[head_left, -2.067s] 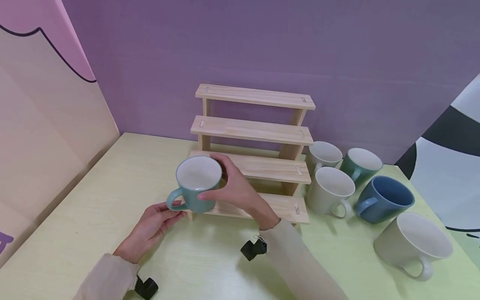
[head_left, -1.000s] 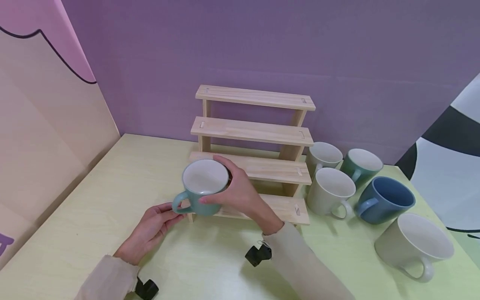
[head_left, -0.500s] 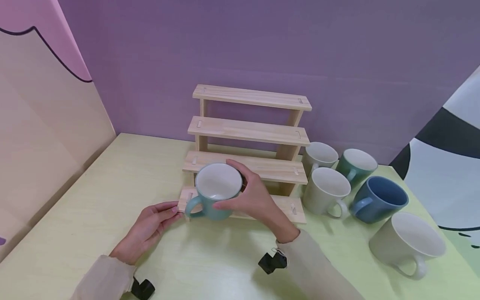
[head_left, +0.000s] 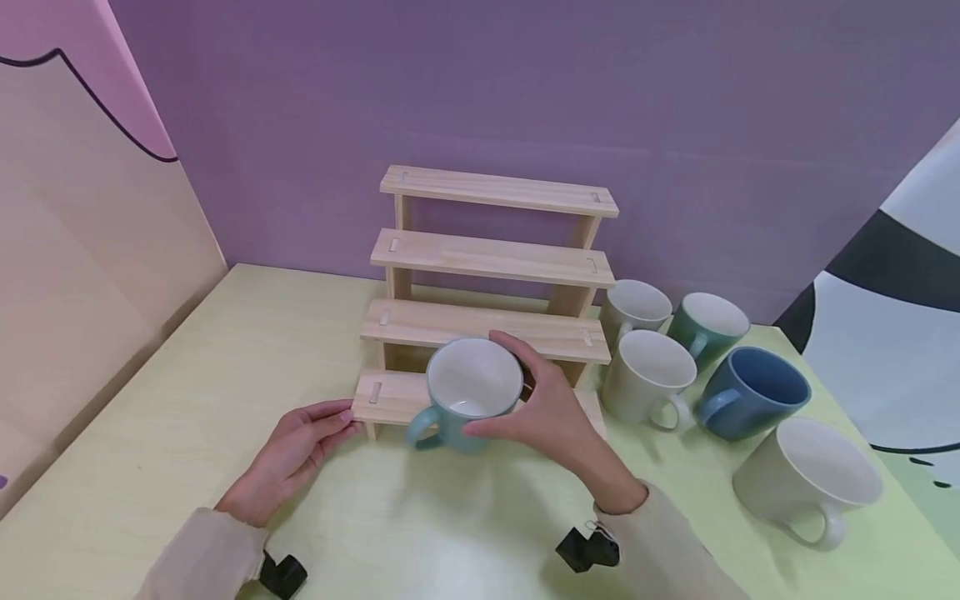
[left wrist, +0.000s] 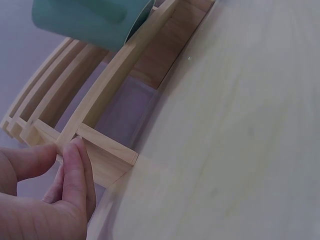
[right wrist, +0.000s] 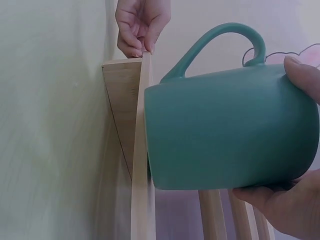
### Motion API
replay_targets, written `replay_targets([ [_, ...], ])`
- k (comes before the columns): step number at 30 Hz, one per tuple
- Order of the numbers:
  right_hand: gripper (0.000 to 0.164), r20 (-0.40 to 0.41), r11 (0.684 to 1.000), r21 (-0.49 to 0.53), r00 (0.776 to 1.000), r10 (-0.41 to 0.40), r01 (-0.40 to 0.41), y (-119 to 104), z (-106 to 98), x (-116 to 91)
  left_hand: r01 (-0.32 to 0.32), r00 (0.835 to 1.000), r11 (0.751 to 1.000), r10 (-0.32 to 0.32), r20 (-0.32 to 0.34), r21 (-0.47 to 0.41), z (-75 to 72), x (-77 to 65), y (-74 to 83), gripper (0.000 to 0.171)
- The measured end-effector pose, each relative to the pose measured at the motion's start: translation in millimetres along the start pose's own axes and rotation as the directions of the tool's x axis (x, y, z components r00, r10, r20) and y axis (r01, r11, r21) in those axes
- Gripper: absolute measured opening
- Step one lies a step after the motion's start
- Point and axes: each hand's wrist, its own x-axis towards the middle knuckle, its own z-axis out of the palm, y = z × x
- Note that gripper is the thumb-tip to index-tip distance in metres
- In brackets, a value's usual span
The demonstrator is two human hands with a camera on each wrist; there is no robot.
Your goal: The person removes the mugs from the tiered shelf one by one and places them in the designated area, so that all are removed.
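Teal mug point(head_left: 468, 400) (white inside), upright.

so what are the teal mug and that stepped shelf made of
Teal mug: looks like ceramic, with a smooth matte teal outside, a white inside and a thick rim.
Stepped shelf: pale, seemingly unfinished wood, likely pine; grain lines and slotted tab joints show on the boards.

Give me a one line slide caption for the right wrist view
Right hand holds a teal mug at the rack edge; left hand touches its corner.
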Motion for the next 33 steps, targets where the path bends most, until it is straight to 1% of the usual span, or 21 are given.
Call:
replay_targets([
  [4, 0.096, -0.024, 1.0, -0.007, 1.0, 0.009, -0.01, 4, -11, -12, 0.003, 1.0, 1.0, -0.003, 0.015, -0.026, -1.6, -1.0, -0.8, 0.019],
  [7, 0.094, -0.039, 1.0, 0.008, 0.999, 0.022, -0.022, 7, -21, -21, 0.004, 1.0, 0.999, -0.003, 0.023, -0.038, -2.8, -2.0, 0.3, 0.018],
  [11, 0.094, -0.062, 0.999, 0.025, 0.997, 0.04, -0.038, 9, -34, -32, -0.002, 1.0, 1.0, 0.003, 0.027, -0.031, -3.2, -3.0, 2.2, 0.029],
  [14, 0.094, -0.087, 0.998, 0.019, 0.995, 0.055, -0.053, 12, -43, -40, -0.001, 0.999, 1.0, 0.002, 0.033, -0.024, -3.9, -3.8, 1.9, 0.032],
  [16, 0.095, -0.107, 0.998, 0.003, 0.992, 0.07, -0.07, 13, -49, -44, 0.002, 0.999, 0.999, -0.001, 0.034, -0.032, -4.2, -4.2, 1.7, 0.028],
  [18, 0.095, -0.133, 0.997, -0.028, 0.989, 0.069, -0.073, 15, -55, -49, 0.006, 0.999, 0.999, -0.004, 0.042, -0.048, -4.5, -4.2, 1.4, 0.021],
  [21, 0.095, -0.174, 0.995, -0.062, 0.983, 0.064, -0.075, 19, -62, -56, 0.009, 0.999, 0.998, -0.006, 0.046, -0.058, -4.5, -3.8, 1.1, 0.016],
  [27, 0.093, -0.237, 0.994, -0.085, 0.97, 0.047, -0.069, 29, -76, -70, 0.005, 0.999, 0.999, -0.003, 0.043, -0.037, -3.5, -2.0, 0.4, 0.016],
  [33, 0.094, -0.291, 0.992, -0.085, 0.955, 0.063, -0.092, 37, -88, -82, -0.003, 0.999, 0.999, 0.005, 0.052, -0.042, -1.4, 0.7, -1.2, 0.02],
])
